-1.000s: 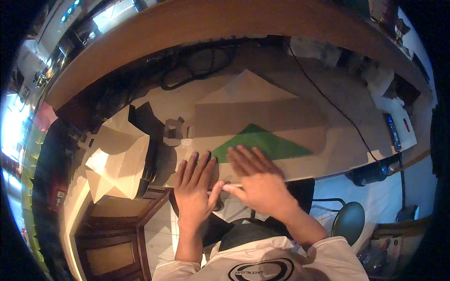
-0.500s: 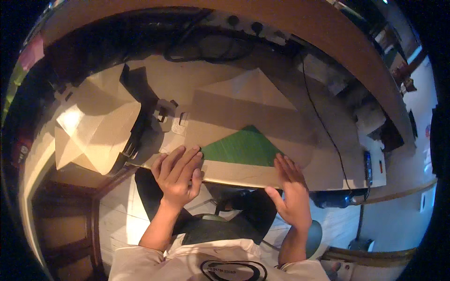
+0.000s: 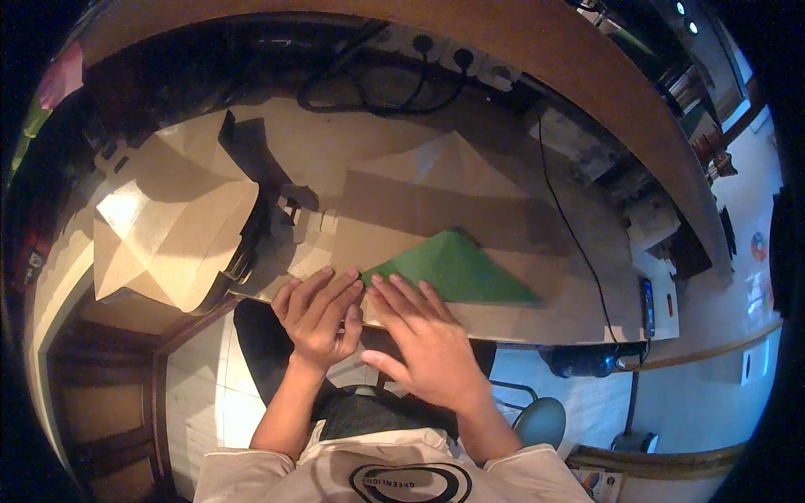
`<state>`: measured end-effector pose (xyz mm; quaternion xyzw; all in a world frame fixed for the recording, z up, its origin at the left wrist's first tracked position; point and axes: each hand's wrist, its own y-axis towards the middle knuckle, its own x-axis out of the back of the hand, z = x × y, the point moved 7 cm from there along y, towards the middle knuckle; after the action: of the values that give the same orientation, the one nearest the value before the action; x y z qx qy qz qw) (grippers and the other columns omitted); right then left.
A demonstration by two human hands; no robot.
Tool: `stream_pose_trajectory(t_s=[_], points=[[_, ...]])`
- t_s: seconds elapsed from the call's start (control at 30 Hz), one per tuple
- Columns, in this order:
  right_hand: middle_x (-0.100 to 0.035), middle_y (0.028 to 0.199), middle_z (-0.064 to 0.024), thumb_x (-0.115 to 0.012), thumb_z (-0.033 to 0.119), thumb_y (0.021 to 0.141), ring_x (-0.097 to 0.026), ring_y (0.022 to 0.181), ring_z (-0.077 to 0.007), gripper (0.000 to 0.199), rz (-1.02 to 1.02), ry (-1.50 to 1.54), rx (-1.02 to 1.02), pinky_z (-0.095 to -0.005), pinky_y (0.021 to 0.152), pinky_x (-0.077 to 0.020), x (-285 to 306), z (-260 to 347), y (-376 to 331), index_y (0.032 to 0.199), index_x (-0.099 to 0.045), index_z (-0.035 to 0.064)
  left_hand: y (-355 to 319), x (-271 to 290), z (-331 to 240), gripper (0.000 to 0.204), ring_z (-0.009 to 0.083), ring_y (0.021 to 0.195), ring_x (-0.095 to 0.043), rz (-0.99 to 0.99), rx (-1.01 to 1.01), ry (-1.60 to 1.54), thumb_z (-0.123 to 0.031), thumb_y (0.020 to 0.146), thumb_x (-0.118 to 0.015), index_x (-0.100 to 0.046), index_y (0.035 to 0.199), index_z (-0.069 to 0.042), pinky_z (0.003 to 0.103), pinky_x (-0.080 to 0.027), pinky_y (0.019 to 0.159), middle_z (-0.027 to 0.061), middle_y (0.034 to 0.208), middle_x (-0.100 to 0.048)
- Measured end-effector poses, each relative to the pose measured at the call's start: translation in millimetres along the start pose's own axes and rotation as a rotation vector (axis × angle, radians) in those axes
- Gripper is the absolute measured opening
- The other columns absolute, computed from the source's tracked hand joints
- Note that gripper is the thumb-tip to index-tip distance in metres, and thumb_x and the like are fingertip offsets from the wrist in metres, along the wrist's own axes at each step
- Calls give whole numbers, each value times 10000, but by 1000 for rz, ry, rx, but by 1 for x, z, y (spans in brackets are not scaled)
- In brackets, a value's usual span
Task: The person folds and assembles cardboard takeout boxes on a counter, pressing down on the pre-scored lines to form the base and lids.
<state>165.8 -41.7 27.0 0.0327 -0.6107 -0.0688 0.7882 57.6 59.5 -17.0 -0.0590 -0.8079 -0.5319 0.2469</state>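
Two hands show in the head view, both mine: the left hand (image 3: 319,323) and the right hand (image 3: 428,348), side by side at the near edge of the bench (image 3: 495,321). In front of them lies a green triangular sheet (image 3: 457,272), its long side toward me and its peak pointing to the far side. My right hand is spread flat, fingers laid over the near left part of the green sheet, thumb held apart. My left hand is loosely bent, fingers a little apart and clamped on nothing that I can see; its fingertips are at the sheet's left corner, though I cannot tell whether they touch it. Beneath the green sheet is a larger brown sheet (image 3: 394,205), reaching to the far side. Well to the left stands a cream faceted object (image 3: 180,222). A black cable (image 3: 402,110) loops at the far side, a thin dark cord (image 3: 579,243) runs down on the right, and a dark slim device (image 3: 647,306) rests near the right end.
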Motion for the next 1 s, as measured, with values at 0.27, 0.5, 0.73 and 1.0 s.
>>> stream_pose_trajectory(t_s=[0.27, 0.5, 0.73, 1.0], points=[[-444, 1669, -189, -696, 455, 989, -431, 1528, -391, 798, -63, -105, -357, -529, 1280, -302, 35, -79, -79, 1594, -454, -6, -1, 1, 0, 222, 195, 1173, -688, 2, -1, -20, -271, 955, -646, -834, 977, -155, 393, -337, 1142, -46, 1161, -814], [-452, 1647, -233, -657, 564, 979, -428, 1523, -410, 871, -81, -166, -345, -546, 1281, -291, 32, -61, -67, 1558, -466, -59, 2, 4, -3, 234, 248, 1173, -694, -1, -16, -26, -243, 957, -629, -815, 993, -107, 422, -341, 1140, 1, 1127, -823], [-464, 1647, -188, -650, 590, 966, -410, 1545, -345, 873, -63, -89, -125, -526, 1288, -288, 2, -5, -7, 1554, -480, -32, 1, 1, -1, 207, 208, 1158, -698, 11, -12, -19, -250, 935, -663, -835, 991, -149, 402, -343, 1132, -35, 1138, -819], [-448, 1667, -139, -672, 555, 962, -397, 1550, -341, 821, -33, -35, -73, -535, 1291, -277, 5, -7, -12, 1579, -485, 47, -1, 1, 0, 239, 210, 1170, -686, 0, -20, -1, -269, 965, -636, -833, 995, -137, 405, -346, 1130, -32, 1137, -819]])
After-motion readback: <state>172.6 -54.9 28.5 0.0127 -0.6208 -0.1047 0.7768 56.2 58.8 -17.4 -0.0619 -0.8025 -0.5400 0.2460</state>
